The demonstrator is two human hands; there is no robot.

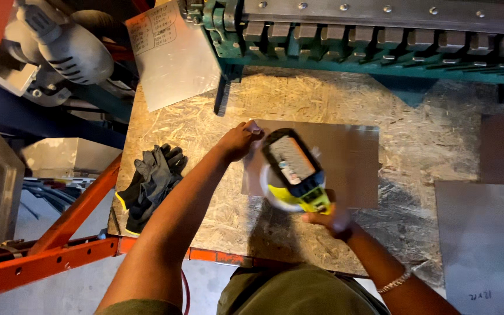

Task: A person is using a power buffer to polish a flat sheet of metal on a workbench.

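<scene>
I pin the metal sheet (345,157) flat on the tabletop (217,116) with my left hand (237,140), fingertips pressed at its corner; my right hand (329,219) is closed around the yellow power tool (296,172). I'd keep pressure steady. Its black-framed grey label faces up.

Warm dim light, soft glare on metal sheet (345,157), w/ motion blur mid-frame.
</scene>
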